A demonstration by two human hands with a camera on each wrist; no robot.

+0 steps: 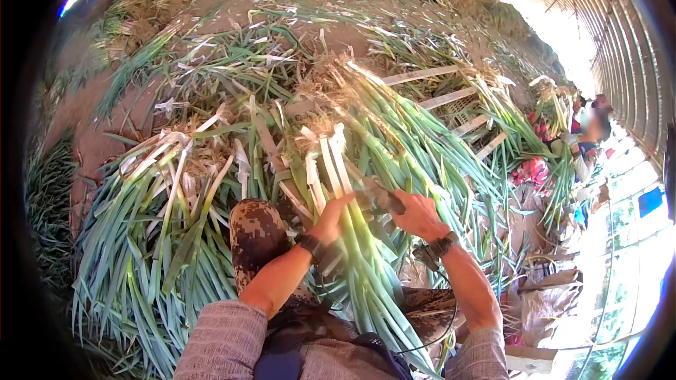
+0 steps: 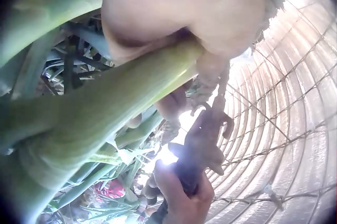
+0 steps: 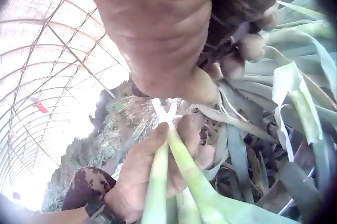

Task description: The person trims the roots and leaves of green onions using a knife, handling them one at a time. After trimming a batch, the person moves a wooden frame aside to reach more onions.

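My left hand (image 1: pixel 331 219) grips a few leeks (image 1: pixel 361 246) by their pale shanks, roots pointing away and green leaves trailing over my lap. In the right wrist view, the left thumb and fingers wrap round the shanks (image 3: pixel 176 145). Just to the right, my right hand (image 1: pixel 420 217) holds a dark, ragged-edged thing (image 2: pixel 195 155) with its fingers curled round it; I cannot tell what kind it is. That thing reaches toward the held leeks, close beside my left hand.
Heaped leeks (image 1: pixel 155 239) lie at my left, and another pile (image 1: pixel 415 127) lies ahead to the right. Wooden slats (image 1: pixel 419 74) stick out among them. Peeled scraps litter the soil (image 1: pixel 98 141). Another person (image 1: pixel 591 127) is at the far right under the arched roof (image 1: pixel 627 35).
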